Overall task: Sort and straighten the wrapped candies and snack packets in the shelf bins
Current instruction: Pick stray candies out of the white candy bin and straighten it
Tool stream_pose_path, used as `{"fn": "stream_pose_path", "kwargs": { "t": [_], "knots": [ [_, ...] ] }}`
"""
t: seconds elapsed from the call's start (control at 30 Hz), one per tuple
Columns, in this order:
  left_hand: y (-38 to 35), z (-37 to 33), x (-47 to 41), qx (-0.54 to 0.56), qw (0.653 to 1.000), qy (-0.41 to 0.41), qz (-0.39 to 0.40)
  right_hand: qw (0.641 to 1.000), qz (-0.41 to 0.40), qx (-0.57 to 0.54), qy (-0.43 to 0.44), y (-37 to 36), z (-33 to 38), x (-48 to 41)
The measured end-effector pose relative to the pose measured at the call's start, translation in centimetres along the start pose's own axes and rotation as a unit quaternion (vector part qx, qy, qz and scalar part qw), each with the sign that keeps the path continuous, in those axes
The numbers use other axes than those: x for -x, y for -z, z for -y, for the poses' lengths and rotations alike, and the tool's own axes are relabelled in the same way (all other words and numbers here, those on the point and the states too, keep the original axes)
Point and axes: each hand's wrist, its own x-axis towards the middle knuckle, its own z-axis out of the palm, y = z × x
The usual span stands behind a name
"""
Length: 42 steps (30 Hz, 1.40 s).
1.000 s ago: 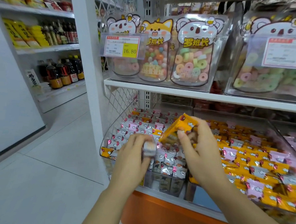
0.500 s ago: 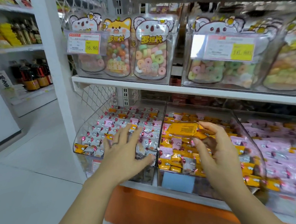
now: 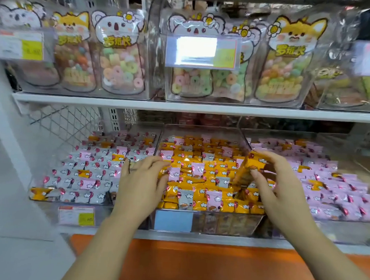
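Wrapped candies (image 3: pixel 198 191): massed in three clear bins under and around both sets of fingers. Left bin (image 3: pixel 45 207), outboard of the left fingers: mostly grey and pink wrappers, a few orange strays. Middle bin (image 3: pixel 218 225), between the two sets of fingers: mostly orange, with pink and grey strays. Right bin (image 3: pixel 336 232), outboard of the right fingers: mostly pink. Left hand (image 3: pixel 143 180): one second ago pinching a small grey piece above the left bin; half a second ago spread and empty above that bin; now flat, fingers (image 3: pixel 154 162) straight and fanned, holding nothing, tips past the divider and at the orange wrappers, contact not resolvable. Read as: grey piece delivered, next stray being sought. Right hand (image 3: pixel 283 184): curled round a stack of orange packets (image 3: pixel 253 165), same grip in all three pictures; carried from above the left bin to the right side of the middle bin, lower end now down among the orange wrappers. Read as: stack at its proper bin, release pending. Nearest strays: pink candy (image 3: pixel 197 168) near the left fingertips, toward the right hand; grey candy (image 3: pixel 186 197) near the left thumb.
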Motion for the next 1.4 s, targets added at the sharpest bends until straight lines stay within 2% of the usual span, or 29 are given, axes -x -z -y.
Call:
{"fn": "stream_pose_path", "kwargs": {
  "t": [0.17,0.33,0.57,0.77,1.07,1.23,1.4],
  "knots": [
    [-0.5,-0.3,-0.5,-0.045,0.998,-0.017,-0.046,0.997,0.04,0.058,-0.005,0.6,-0.6,-0.4],
    [-0.5,-0.9,-0.7,-0.06,0.994,-0.049,-0.079,0.996,0.087,0.032,-0.017,0.7,-0.2,-1.1],
    [-0.8,-1.6,-0.6,-0.064,0.991,-0.093,-0.071,0.993,0.12,0.018,-0.003,0.3,0.1,-1.0],
    [-1.4,-2.8,-0.7,-0.043,0.99,-0.121,-0.056,0.997,0.073,-0.01,-0.027,0.5,0.2,-1.4],
    [-2.3,-6.1,-0.6,0.03,0.986,-0.16,0.039,0.997,0.061,0.035,-0.034,0.7,-1.1,-1.1],
    [-3.3,-7.5,-0.6,-0.01,0.964,-0.231,0.128,0.997,0.068,0.043,-0.009,0.2,-0.6,-1.1],
    [-3.5,-7.4,-0.5,-0.021,0.962,-0.232,0.143,0.997,0.04,0.054,-0.028,0.6,-1.3,-1.2]
  ]
}}
